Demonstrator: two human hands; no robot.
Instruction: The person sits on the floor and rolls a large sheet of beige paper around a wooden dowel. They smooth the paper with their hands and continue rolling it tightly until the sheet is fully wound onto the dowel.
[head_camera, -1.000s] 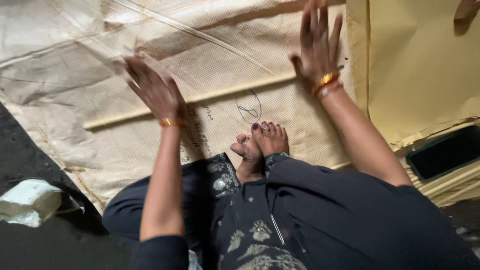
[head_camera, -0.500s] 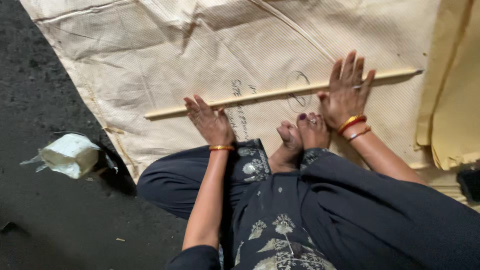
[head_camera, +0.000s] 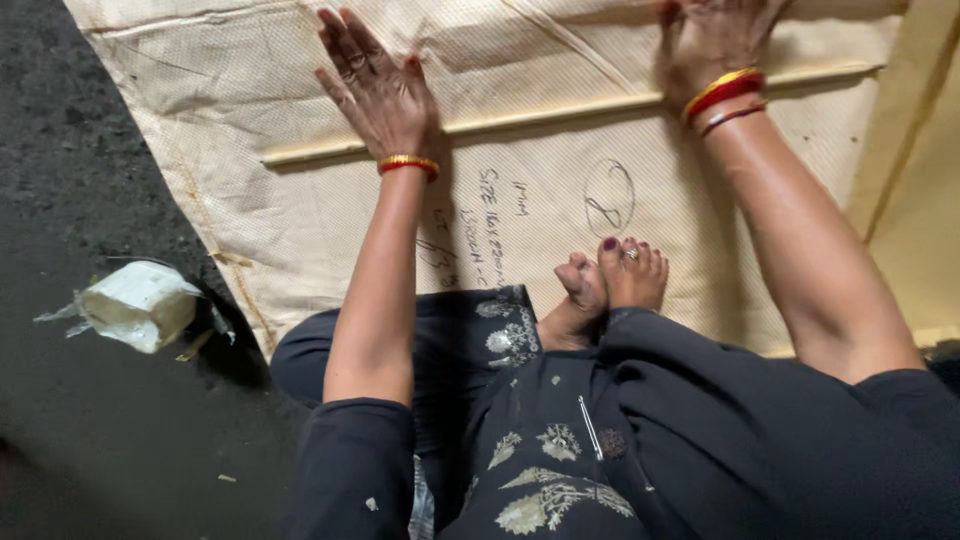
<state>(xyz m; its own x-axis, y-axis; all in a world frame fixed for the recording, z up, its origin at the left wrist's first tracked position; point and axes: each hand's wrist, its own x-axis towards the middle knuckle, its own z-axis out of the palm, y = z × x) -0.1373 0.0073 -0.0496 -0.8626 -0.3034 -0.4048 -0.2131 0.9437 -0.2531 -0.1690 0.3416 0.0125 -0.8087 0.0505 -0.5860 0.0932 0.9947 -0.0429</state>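
I sit cross-legged on a beige woven sheet spread on dark ground. A long thin pale stick lies across the sheet in front of me. My left hand rests flat on the stick near its left end, fingers spread, a gold and red bangle on the wrist. My right hand presses flat on the stick further right, partly cut off by the top edge, with red and gold bangles on the wrist. Handwritten marks sit on the sheet below the stick. My bare feet lie on the sheet between my arms.
A crumpled white wad of paper or plastic lies on the dark ground to the left of the sheet. A yellowish sheet or board borders the right side. My dark embroidered clothing fills the foreground.
Both hands have slid forward with the stick, away from my feet, toward the top of the view. The view has also shifted closer to the sheet.
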